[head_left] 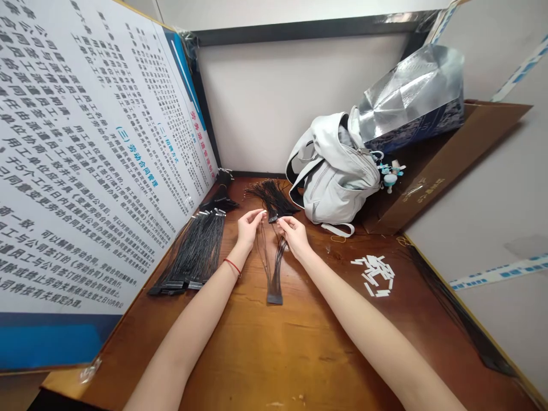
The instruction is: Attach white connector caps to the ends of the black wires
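A wire harness (277,273) of thin dark wires lies in front of me, its flat black connector (274,298) resting on the table nearest my body. My left hand (248,229) is closed in a pinch at the upper end of a few thin wires (264,251) of this harness; something small and white shows at its fingertips. With thumb and fingers pressed together, my right hand (294,235) grips the thicker bunch of the same wires near their far ends. The fingers partly hide the wire ends. Just beyond both hands lies a bundle of loose black wires (276,197).
Several finished-looking black cables (199,245) lie in a row at left, with another black bundle (220,194) behind. Small white connector pieces (374,274) are scattered at right. A white backpack (334,171) and brown cardboard (445,171) stand at the back right. Panels enclose the wooden table (257,359).
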Action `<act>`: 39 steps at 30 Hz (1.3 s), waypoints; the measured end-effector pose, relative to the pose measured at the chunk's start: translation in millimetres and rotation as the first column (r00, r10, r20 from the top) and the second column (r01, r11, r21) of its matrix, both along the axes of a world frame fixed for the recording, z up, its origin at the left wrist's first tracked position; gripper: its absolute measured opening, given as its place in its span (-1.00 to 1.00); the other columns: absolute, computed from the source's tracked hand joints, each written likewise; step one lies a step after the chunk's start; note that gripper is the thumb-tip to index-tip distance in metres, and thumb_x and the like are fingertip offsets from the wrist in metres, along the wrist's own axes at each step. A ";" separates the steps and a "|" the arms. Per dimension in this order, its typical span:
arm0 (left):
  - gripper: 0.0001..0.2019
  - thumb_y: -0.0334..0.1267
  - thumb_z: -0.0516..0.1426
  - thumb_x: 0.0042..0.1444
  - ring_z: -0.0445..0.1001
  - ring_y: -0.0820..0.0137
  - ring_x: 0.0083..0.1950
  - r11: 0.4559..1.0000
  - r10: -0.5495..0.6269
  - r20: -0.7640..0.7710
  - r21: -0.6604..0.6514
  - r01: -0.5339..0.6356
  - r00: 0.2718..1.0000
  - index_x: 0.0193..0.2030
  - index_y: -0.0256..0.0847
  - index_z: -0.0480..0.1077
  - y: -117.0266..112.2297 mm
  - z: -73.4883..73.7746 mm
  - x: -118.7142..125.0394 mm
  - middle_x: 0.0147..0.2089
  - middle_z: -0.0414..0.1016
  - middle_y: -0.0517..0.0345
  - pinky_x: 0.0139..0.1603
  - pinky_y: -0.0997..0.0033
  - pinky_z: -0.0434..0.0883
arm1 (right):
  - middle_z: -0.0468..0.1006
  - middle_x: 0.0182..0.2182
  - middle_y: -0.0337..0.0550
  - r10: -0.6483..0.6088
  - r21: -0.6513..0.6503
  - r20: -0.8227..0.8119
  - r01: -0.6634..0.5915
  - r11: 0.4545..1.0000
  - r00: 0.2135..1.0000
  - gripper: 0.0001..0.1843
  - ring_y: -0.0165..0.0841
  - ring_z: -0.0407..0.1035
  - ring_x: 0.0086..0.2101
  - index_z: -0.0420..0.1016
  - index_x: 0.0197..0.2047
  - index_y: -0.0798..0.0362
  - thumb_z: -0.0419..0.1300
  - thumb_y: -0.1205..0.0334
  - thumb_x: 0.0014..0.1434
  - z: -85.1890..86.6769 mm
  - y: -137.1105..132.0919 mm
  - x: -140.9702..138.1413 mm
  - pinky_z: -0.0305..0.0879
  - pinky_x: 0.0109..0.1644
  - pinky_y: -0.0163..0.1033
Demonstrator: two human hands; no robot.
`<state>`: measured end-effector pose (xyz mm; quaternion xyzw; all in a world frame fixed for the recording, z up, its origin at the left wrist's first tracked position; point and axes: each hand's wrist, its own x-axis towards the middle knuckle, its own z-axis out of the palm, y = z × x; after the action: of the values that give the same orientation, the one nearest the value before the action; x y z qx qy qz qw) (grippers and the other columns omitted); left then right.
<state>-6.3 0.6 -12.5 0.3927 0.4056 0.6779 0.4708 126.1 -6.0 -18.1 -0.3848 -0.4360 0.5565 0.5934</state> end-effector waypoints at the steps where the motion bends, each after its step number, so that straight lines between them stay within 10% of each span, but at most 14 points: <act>1: -0.74 -0.24 0.29 -0.18 0.50 0.36 -0.24 1.000 0.011 -0.055 0.028 -0.009 0.998 -0.32 -0.31 0.47 -1.7 0.2 2.5 -0.26 0.54 -0.03 -0.09 0.32 0.39 | 0.42 -0.50 -0.24 -0.012 0.020 0.026 0.012 1.000 1.000 -0.68 -0.47 0.24 -0.49 0.44 -0.44 0.08 0.32 0.03 -0.19 -0.4 0.3 -0.2 0.15 -0.45 -0.36; 39: -0.76 -0.26 0.30 -0.22 0.51 0.32 -0.20 0.998 -0.040 -0.129 0.051 0.047 0.991 -0.34 -0.27 0.52 -12.2 0.2 18.9 -0.25 0.57 0.01 0.01 0.25 0.38 | 0.38 -0.54 -0.27 -0.072 0.138 0.246 0.039 0.990 0.967 -0.78 -0.41 0.24 -0.47 0.38 -0.51 0.06 0.16 0.07 -0.07 -1.8 -1.5 -3.1 0.19 -0.33 -0.30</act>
<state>12.6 -11.5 -12.3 0.4567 0.4079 0.6516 0.4477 123.0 -7.4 -19.8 -0.4238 -0.5323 0.4564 0.5733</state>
